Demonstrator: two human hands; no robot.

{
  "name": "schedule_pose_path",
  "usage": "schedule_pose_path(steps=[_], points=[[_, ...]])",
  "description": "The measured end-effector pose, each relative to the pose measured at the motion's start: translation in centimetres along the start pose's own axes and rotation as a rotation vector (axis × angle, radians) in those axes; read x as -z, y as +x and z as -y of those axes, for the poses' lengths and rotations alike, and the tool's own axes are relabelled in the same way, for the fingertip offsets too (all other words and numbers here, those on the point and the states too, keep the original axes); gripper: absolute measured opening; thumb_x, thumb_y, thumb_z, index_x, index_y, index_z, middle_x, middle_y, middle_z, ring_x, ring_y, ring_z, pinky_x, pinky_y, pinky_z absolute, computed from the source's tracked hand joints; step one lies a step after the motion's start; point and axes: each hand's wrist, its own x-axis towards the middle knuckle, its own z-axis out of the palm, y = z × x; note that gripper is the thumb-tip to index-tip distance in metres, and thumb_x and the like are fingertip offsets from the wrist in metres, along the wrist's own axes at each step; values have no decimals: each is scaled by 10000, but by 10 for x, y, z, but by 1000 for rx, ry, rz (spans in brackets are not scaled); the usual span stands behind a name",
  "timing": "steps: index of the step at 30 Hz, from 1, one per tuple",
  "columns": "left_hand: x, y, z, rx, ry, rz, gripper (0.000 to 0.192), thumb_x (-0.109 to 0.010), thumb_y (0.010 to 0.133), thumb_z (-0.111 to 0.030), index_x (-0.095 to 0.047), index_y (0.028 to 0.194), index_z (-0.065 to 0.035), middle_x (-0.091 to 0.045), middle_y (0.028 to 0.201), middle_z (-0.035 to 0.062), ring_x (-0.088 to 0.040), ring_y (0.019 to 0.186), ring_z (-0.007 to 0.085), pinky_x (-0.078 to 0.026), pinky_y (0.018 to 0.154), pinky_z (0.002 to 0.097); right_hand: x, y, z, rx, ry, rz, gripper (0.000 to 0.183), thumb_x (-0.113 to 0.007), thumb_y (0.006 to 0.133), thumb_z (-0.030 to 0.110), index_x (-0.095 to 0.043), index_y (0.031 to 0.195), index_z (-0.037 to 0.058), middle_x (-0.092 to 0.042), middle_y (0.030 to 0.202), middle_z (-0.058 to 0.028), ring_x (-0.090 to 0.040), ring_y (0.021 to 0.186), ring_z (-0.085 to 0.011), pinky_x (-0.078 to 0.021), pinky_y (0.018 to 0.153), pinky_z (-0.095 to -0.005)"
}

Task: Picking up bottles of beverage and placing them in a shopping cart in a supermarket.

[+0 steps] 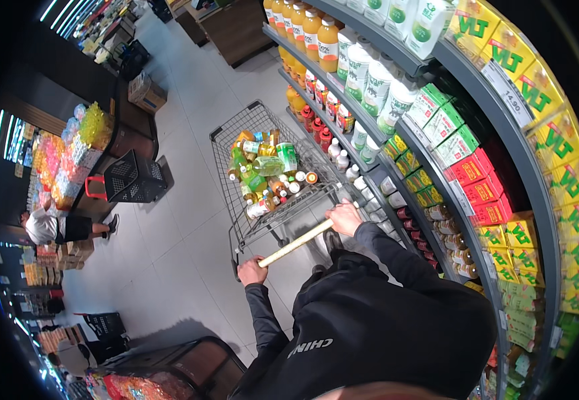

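Observation:
Both of my hands grip the pale yellow handlebar [297,242] of a wire shopping cart [224,185]. My left hand [252,271] is closed around the bar's left end. Near the bar's right end, my right hand [345,218] holds on, close to the shelving. Inside the basket lies a pile of drinks, among them a clear green-tinted bottle [268,166], a green-and-white container [287,156] and several bottles with brown, red or white caps. Many lie on their sides; some stand with caps up. My fingers hide parts of the bar.
Curved shelving [384,150] runs along my right, stocked with orange juice bottles [327,44], white bottles [378,82] and yellow cartons [563,182]. On the left, a black rolling basket [134,177] stands on the tiled floor [179,220]. A person [64,225] is beside a candy display [64,165]. A cardboard box [147,93] sits farther off.

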Motion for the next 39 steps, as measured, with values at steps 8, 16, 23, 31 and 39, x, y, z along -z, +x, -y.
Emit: schedule_pose_path(steps=[8, 16, 23, 31, 39], points=[[0, 18, 3, 26, 19, 27, 86, -665, 700, -256, -702, 776, -237, -653, 677, 49, -631, 693, 253, -434, 672, 387, -8, 20, -7, 1, 5, -51, 124, -651, 643, 92, -630, 759, 129, -604, 609, -53, -626, 709, -230, -414, 784, -394], [11, 32, -6, 23, 42, 0, 79, -680, 693, -258, -703, 766, -239, -651, 675, 40, -628, 701, 231, -432, 678, 375, 7, 34, -4, -14, 78, -79, 98, -619, 681, 81, -636, 770, 121, -631, 661, -46, -614, 721, -227, -399, 775, -391], [16, 38, -1, 19, 2, -18, 71, -664, 691, -231, -696, 755, -238, -645, 663, 36, -627, 699, 221, -429, 671, 368, 11, 39, 10, -30, 46, -172, 143, -617, 640, 57, -628, 758, 137, -596, 746, -9, -551, 799, -219, -369, 748, -365], [16, 40, 19, -89, -168, -71, 83, -644, 692, -185, -678, 763, -209, -648, 691, 35, -624, 698, 239, -458, 670, 383, 11, 47, 35, -107, -48, -201, 216, -610, 639, 23, -619, 824, 134, -538, 838, -37, -510, 863, -262, -369, 763, -409], [72, 37, 64, -560, -640, 51, 332, -653, 802, -208, -585, 1116, -123, -588, 971, 76, -544, 981, 262, -448, 821, 376, -1, 47, 169, -510, -83, -351, 336, -596, 718, -19, -569, 1046, 46, -538, 1085, -149, -492, 1072, -347, -394, 924, -443]])
